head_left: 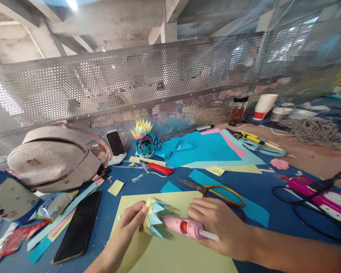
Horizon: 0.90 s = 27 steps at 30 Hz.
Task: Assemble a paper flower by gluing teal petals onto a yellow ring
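Observation:
My left hand (132,222) pinches the yellow side of a small folded-paper crown (155,218), whose pale blue points face right. In my right hand (216,223) is a pink hot glue gun (183,226), with a clear glue stick (209,236) jutting from its back end. The gun's nozzle reaches the pointed side of the paper crown; whether it touches is hidden. Both hands are over a pale yellow sheet of paper (170,258). Just beyond my right hand lie scissors (224,193) with yellow and red handles.
A red utility knife (160,168) lies ahead, near a blue and yellow paper flower (144,142) and blue paper sheets (204,149). To the left are a black phone (79,227) and a pale backpack (57,157). On the right, a magenta power strip (318,195) trails a black cord.

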Available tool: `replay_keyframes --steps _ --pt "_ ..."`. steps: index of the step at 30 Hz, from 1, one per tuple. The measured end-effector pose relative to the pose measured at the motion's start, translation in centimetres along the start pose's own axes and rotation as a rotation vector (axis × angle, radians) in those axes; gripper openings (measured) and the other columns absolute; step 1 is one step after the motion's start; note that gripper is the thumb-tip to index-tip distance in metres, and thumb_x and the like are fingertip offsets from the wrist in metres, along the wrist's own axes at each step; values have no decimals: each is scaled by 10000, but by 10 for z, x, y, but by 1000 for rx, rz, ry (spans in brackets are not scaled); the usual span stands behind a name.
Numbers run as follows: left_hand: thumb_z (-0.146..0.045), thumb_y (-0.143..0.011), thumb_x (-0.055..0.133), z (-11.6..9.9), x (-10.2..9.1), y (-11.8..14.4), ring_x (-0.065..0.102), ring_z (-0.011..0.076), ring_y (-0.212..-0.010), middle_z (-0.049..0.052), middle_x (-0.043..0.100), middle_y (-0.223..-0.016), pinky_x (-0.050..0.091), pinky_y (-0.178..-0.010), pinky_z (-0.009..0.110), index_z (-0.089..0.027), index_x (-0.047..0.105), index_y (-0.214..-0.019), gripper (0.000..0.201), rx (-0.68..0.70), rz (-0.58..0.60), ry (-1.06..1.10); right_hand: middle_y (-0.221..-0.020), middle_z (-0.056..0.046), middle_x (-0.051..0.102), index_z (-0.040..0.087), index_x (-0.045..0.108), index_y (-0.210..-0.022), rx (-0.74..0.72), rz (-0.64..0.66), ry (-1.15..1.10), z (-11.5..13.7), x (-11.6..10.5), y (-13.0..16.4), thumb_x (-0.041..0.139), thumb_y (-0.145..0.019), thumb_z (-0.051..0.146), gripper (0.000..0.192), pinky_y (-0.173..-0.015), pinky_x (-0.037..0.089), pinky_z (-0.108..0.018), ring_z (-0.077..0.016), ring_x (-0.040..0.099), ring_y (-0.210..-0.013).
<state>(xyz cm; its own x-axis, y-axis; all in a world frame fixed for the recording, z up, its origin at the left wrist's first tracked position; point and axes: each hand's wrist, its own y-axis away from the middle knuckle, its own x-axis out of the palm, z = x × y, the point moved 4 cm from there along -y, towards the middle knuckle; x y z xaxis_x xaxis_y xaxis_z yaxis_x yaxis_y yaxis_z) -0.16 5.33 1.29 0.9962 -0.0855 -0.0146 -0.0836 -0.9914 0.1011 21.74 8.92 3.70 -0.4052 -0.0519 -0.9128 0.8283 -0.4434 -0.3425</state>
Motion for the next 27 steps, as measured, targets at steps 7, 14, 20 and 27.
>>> replay_keyframes --steps 7,14,20,27 --pt "-553 -873 530 3 -1 0 360 119 -624 -15 393 -675 319 -557 211 -165 517 -664 441 32 2 -4 -684 -13 531 194 434 -734 -51 -86 72 5 -7 -1 306 -994 392 351 -564 209 -304 -155 408 -591" --pt "-543 -883 526 -1 -3 2 367 122 -628 -5 417 -685 329 -556 211 -164 550 -676 432 67 -51 -31 -661 -14 522 187 462 -733 -136 -194 155 12 -13 1 289 -1006 337 356 -578 203 -317 -160 394 -595" --pt "-516 -892 530 -4 -4 4 391 121 -623 11 455 -703 344 -574 225 -156 578 -681 420 134 -57 -5 -658 -8 505 189 453 -739 -116 -201 125 7 -15 0 334 -969 289 277 -566 193 -309 -156 380 -578" --pt "-506 -889 542 -3 -5 5 390 121 -623 12 462 -702 346 -585 229 -149 601 -699 409 158 -97 16 -654 -7 509 194 441 -738 -111 -210 126 5 -18 0 371 -936 266 222 -561 199 -304 -151 390 -565"
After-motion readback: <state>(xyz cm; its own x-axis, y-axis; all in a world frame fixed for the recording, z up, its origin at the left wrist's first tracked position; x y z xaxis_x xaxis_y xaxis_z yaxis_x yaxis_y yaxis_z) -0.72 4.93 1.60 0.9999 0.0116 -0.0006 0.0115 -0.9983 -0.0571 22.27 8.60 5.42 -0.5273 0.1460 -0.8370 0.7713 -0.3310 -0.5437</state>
